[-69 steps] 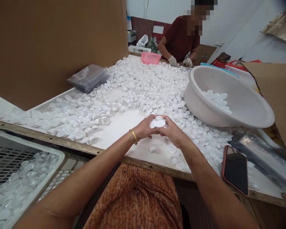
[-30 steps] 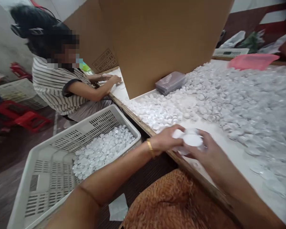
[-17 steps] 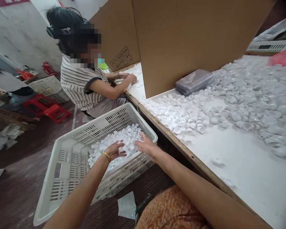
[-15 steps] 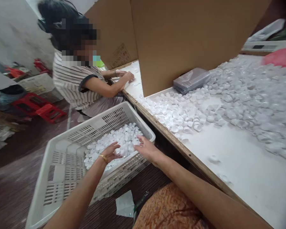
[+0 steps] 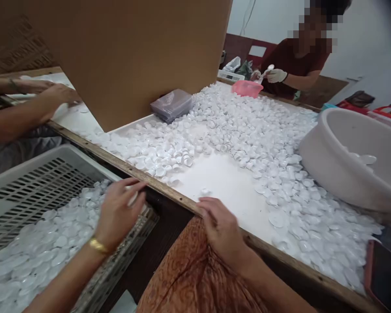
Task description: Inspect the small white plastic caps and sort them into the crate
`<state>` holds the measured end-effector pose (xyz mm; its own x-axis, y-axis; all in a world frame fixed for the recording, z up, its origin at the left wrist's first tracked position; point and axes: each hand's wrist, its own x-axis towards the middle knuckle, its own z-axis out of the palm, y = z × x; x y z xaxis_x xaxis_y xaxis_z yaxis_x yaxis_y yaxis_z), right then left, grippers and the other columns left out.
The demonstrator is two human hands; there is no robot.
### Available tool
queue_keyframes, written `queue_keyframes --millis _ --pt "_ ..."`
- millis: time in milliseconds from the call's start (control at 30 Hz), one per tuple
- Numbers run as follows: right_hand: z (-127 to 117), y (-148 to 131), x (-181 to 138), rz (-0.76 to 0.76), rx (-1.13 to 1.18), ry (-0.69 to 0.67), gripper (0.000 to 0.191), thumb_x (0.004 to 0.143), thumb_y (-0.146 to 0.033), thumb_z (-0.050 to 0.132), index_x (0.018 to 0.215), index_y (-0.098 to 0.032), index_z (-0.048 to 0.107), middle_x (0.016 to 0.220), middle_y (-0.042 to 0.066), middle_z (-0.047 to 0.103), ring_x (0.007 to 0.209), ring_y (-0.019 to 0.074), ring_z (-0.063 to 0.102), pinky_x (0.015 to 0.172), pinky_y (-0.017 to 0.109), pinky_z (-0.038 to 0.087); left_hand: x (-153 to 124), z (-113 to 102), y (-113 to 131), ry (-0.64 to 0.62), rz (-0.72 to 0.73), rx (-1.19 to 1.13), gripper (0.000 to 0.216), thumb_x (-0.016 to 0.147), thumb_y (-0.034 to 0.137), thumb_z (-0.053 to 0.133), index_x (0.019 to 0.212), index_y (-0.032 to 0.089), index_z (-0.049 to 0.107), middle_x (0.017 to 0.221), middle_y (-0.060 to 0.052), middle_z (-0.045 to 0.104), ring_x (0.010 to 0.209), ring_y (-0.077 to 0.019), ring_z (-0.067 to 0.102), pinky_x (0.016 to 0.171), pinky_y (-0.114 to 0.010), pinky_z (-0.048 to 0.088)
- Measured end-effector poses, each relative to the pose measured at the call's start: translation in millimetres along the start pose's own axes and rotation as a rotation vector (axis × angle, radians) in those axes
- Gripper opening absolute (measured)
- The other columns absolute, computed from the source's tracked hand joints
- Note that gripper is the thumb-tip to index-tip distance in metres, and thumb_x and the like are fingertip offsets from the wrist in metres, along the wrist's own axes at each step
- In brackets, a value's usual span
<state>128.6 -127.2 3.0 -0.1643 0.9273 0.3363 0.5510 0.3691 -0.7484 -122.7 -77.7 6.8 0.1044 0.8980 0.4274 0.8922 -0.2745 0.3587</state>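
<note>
My left hand [image 5: 119, 213], with a gold bracelet at the wrist, hovers over the near rim of the white plastic crate [image 5: 68, 154]. Its fingers are apart and point at the table edge; I see nothing held. Small white round cap-like pieces [image 5: 57, 241] fill much of the crate. My right hand [image 5: 221, 226] is at the wooden edge [image 5: 169, 190] of the table, fingers loosely bent and apart from the thumb, holding nothing visible. Just beyond its fingertips lies a single white cap-like piece [image 5: 206, 191]. Many more white pieces [image 5: 257, 134] are spread over the white tabletop [image 5: 221, 174].
A cardboard panel [image 5: 133, 52] stands on the table, a stack in clear plastic [image 5: 172, 105] beside it. To the right are a large pale basin [image 5: 348, 165] and a phone-like object [image 5: 382, 274]. A gloved co-worker [image 5: 291, 65] sits opposite near a pink basin [image 5: 247, 88]; another person's arms [image 5: 29, 100] are at left.
My view has swung to the right. Both hands have left the pieces in the crate: the right moved to the table edge, the left rose toward the crate's near rim.
</note>
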Motion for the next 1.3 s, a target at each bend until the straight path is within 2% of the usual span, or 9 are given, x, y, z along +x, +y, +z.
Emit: queue_keyframes --millis 67,133,333,500,667,800,933,1067,1300 --pt "-16 22 -3 0.005 -0.136 0.041 0.028 0.087 -0.017 0.041 0.109 -0.022 0.059 0.113 0.007 0.059 0.109 0.0199 0.051 0.096 0.04 0.043 12 20 23 -0.071 0.104 0.044 0.028 0.085 0.03 0.043 0.106 0.024 0.06 0.112 -0.007 0.053 0.105 -0.0222 0.049 0.094 -0.038 0.04" --pt "-24 37 -2 -0.018 -0.244 -0.023 0.032 0.087 -0.019 0.042 0.116 -0.023 0.056 0.12 0.007 0.055 0.113 0.0223 0.047 0.096 0.044 0.042 24 35 35 -0.132 0.115 0.099 0.031 0.087 0.029 0.041 0.112 0.023 0.059 0.113 -0.008 0.051 0.104 -0.0219 0.047 0.094 -0.037 0.039" --pt "-21 56 28 -0.101 -0.37 -0.349 0.042 0.089 -0.027 0.043 0.131 -0.026 0.044 0.141 0.006 0.037 0.128 0.0268 0.031 0.099 0.047 0.036 60 60 51 -0.153 -0.01 0.348 0.045 0.084 0.043 0.045 0.127 0.027 0.048 0.11 -0.013 0.046 0.101 -0.0278 0.045 0.087 -0.04 0.041" --pt "-31 70 37 -0.123 -0.334 -0.469 0.036 0.09 -0.03 0.042 0.125 -0.029 0.051 0.137 0.002 0.043 0.129 0.0255 0.032 0.101 0.044 0.033 89 86 68 -0.225 -0.106 0.431 0.048 0.087 0.048 0.036 0.132 0.032 0.04 0.118 -0.014 0.043 0.104 -0.0306 0.043 0.083 -0.042 0.041" --pt "-67 90 10 -0.101 -0.372 -0.375 0.031 0.088 -0.029 0.045 0.117 -0.025 0.059 0.131 0.004 0.05 0.126 0.0264 0.037 0.099 0.045 0.036 84 110 107 -0.342 0.049 0.372 0.046 0.089 0.047 0.031 0.13 0.031 0.042 0.118 -0.012 0.045 0.106 -0.0281 0.042 0.088 -0.04 0.038" --pt "-88 101 -2 -0.102 -0.336 -0.263 0.034 0.088 -0.032 0.047 0.12 -0.025 0.055 0.124 0.006 0.056 0.117 0.0237 0.046 0.097 0.043 0.039 84 110 131 -0.351 0.178 0.322 0.047 0.088 0.05 0.03 0.131 0.035 0.04 0.12 -0.011 0.044 0.107 -0.0286 0.041 0.084 -0.039 0.04" --pt "-91 109 8 -0.033 -0.307 0.005 0.033 0.089 -0.027 0.044 0.119 -0.019 0.055 0.119 0.008 0.058 0.111 0.0213 0.05 0.093 0.039 0.042 126 113 127 -0.291 0.121 0.312 0.046 0.089 0.045 0.031 0.131 0.031 0.041 0.12 -0.012 0.046 0.108 -0.0295 0.04 0.086 -0.042 0.039" --pt "-93 119 13 0.041 -0.337 0.194 0.029 0.087 -0.02 0.043 0.111 -0.017 0.059 0.109 0.008 0.062 0.104 0.0215 0.053 0.091 0.038 0.044 163 138 128 -0.365 0.212 0.256 0.043 0.085 0.034 0.045 0.127 0.026 0.047 0.119 -0.011 0.049 0.112 -0.0279 0.039 0.092 -0.039 0.036" --pt "-101 120 5 0.114 -0.35 0.187 0.027 0.086 -0.018 0.042 0.109 -0.019 0.057 0.108 0.006 0.061 0.102 0.0202 0.053 0.089 0.036 0.045 159 169 151 -0.475 0.21 0.168 0.037 0.077 0.019 0.049 0.113 0.02 0.057 0.102 -0.008 0.059 0.097 -0.0228 0.054 0.083 -0.032 0.043"
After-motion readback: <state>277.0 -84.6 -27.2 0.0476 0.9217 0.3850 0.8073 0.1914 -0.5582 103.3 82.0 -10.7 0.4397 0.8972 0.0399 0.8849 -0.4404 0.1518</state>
